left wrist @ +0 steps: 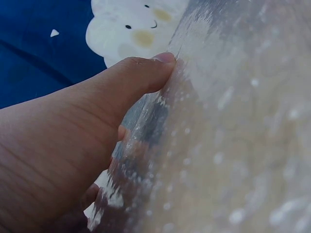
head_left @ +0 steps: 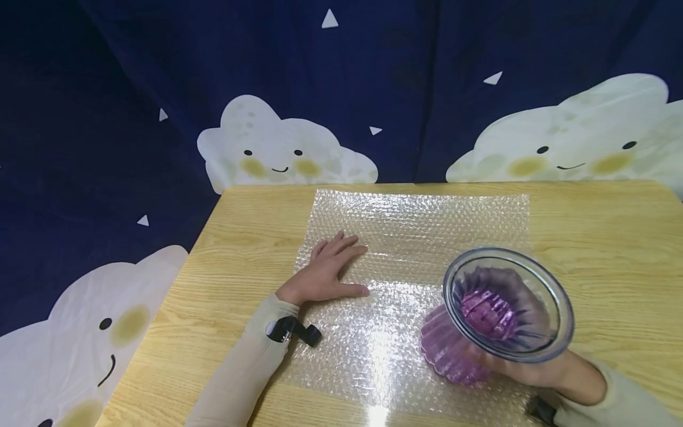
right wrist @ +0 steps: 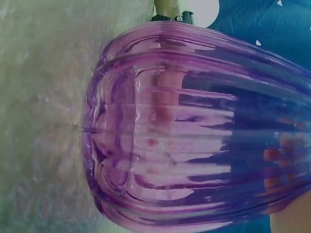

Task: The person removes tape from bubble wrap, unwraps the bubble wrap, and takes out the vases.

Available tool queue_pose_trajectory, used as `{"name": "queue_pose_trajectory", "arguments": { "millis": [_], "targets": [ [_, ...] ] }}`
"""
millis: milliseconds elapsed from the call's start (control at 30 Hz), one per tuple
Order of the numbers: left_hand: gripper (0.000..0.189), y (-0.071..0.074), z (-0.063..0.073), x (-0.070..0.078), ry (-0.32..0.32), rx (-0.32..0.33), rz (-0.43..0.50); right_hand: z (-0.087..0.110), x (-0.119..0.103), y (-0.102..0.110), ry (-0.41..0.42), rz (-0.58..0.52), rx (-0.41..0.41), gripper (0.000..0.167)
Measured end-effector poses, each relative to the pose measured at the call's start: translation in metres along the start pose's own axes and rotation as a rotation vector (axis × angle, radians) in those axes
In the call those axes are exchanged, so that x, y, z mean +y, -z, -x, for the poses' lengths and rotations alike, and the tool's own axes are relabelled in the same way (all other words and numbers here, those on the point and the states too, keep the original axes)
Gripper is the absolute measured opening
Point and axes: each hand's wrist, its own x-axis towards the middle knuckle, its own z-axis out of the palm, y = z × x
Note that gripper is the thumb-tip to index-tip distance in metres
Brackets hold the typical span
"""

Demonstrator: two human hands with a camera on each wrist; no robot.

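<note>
A ribbed glass vase (head_left: 453,353), purple at its base and bluish clear at the wide round rim, stands in the head view's lower right over the bubble wrap (head_left: 405,231). My right hand (head_left: 539,370) grips it from the right, below the rim; its fingers show through the glass in the right wrist view. That view has the purple base (right wrist: 160,131) right at the wrap. To the left, my left hand (head_left: 328,273) rests on the wrap with fingers spread and thumb apart. In the left wrist view the left thumb (left wrist: 141,75) touches the wrap's surface.
Under the wrap is a light wooden table (head_left: 240,237), its far edge against a dark blue curtain (head_left: 405,71) printed with white clouds and small triangles. A black strap (head_left: 293,330) with a small device sits on the left sleeve; another dark device (head_left: 541,410) is at the right wrist.
</note>
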Motion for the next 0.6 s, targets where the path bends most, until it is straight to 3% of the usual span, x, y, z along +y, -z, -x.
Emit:
{"name": "queue_pose_trajectory", "arguments": {
  "millis": [167,400,600],
  "targets": [
    [0.091,0.0003,-0.0007,0.0003,0.004,-0.005,-0.006,0.0,-0.0003,-0.0021,0.011,-0.009,0.019,0.078],
    [0.09,0.0006,0.0002,0.0003,-0.004,0.0,-0.007,-0.0001,-0.0022,-0.0034,0.017,0.088,0.051,0.079],
    [0.09,0.0012,0.0009,0.0012,-0.003,0.0,0.004,-0.0021,-0.0028,-0.0041,0.024,0.066,0.068,0.078]
  ]
}}
